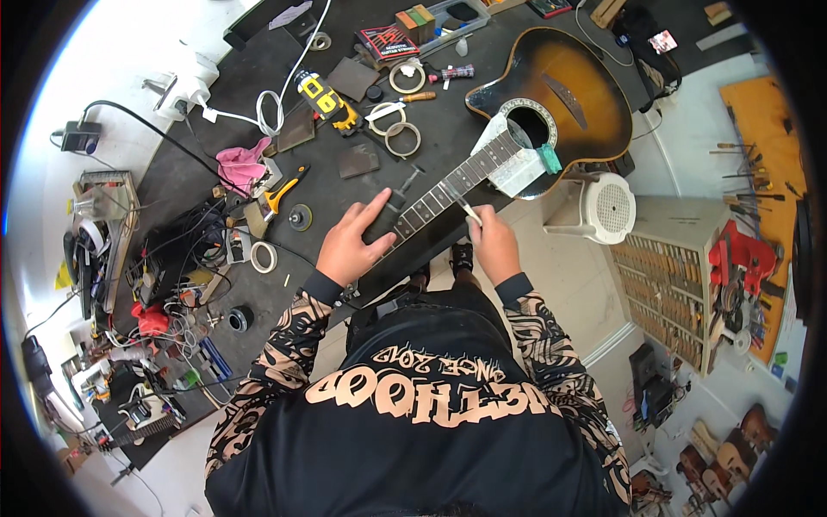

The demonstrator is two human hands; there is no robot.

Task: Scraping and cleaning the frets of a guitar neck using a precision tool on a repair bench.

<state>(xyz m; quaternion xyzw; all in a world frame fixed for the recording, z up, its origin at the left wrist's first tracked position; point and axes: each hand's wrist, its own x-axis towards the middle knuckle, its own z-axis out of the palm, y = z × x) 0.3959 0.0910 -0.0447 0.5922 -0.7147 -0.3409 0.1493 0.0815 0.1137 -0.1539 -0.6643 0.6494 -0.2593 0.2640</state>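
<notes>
A sunburst acoustic guitar (594, 95) lies on the dark bench, its fretboard (457, 183) slanting down toward me. White paper (517, 175) and a piece of green tape (549, 158) lie around the end of the fretboard by the soundhole. My left hand (351, 244) is at the neck's lower end, thumb and forefinger spread beside a dark clamp-like tool (396, 202). My right hand (496, 247) is closed round a thin tool with a pale handle (469, 210). Its tip reaches the frets; I cannot make out its exact kind.
Beyond the neck lie a yellow-black power tool (327, 102), tape rolls (402, 140) and a dark square block (358, 161). A yellow-handled brush (284, 189) and tangled cables are at left. At right stand a white stool (603, 208) and a rack of small drawers (663, 284).
</notes>
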